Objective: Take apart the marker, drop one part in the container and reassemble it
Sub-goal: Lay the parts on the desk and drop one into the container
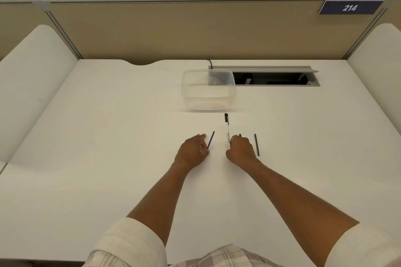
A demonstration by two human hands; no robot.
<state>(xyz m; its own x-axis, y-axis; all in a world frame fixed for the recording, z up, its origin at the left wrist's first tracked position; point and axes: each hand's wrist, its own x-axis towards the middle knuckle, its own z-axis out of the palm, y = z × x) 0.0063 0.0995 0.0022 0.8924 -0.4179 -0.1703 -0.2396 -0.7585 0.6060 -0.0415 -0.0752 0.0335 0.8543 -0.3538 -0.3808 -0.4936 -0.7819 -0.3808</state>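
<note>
At frame centre, left hand [192, 150] pinched a thin blue rod [210, 140]; right hand [240, 149] curled round the marker [227, 131]; judged mid-disassembly, container [208, 90] drop pending.

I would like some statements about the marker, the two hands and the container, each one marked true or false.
1. The clear container holds a marker part. False: nothing shows inside it.
2. The right hand grips the white marker. True.
3. The marker's black cap end points toward the person. False: it points toward the container.
4. The left hand pinches a thin blue stick. True.
5. Another dark stick lies on the table, right of the right hand. True.
</note>
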